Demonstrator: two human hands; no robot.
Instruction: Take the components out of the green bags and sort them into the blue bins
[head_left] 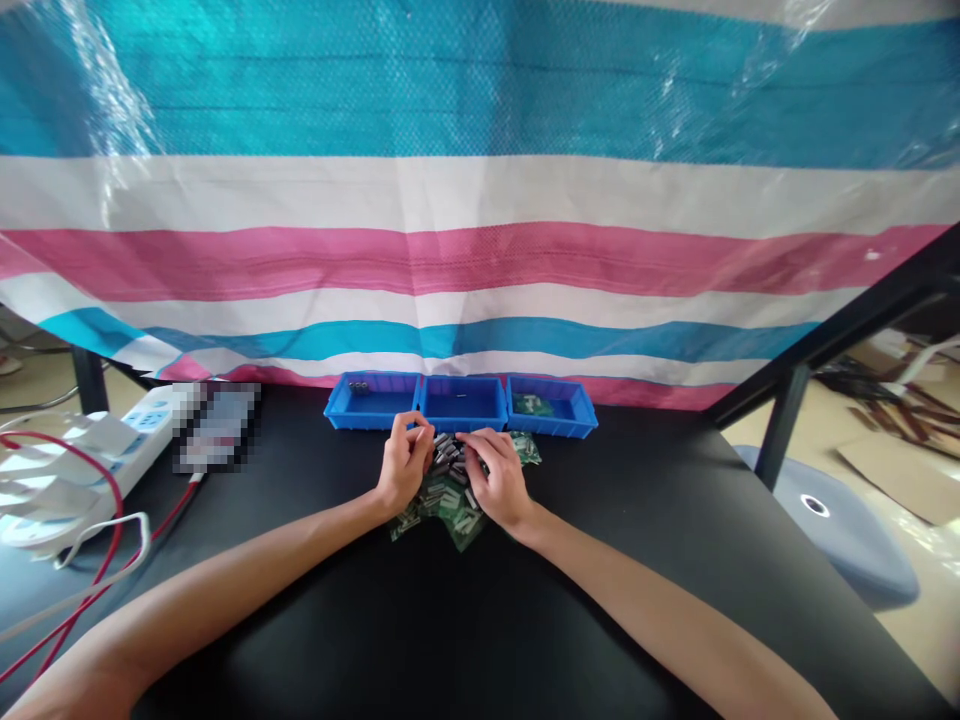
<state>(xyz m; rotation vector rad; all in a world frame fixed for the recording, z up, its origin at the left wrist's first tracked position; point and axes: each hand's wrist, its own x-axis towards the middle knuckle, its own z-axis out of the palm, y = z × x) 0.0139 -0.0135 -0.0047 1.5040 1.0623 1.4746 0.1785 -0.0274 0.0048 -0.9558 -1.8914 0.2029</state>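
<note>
Both my hands rest on a heap of small green circuit boards and grey metal parts (448, 492) on the black table (465, 620). My left hand (405, 468) has its fingers curled in a pinch at the pile's left side; what it pinches is too small to name. On the right side of the pile lies my right hand (498, 476), fingers bent down onto the parts. Just behind the pile stand three blue bins in a row: the left bin (373, 401) holds a few dark pieces, the middle bin (463, 402) one small piece, the right bin (551, 406) a green board.
A white power strip (142, 430) with red and white cables (105, 520) lies at the left, next to a blurred-out flat object (217, 428). A striped tarp (480, 200) hangs behind the bins. A black frame bar (840, 330) and a grey stool (832, 530) stand at the right.
</note>
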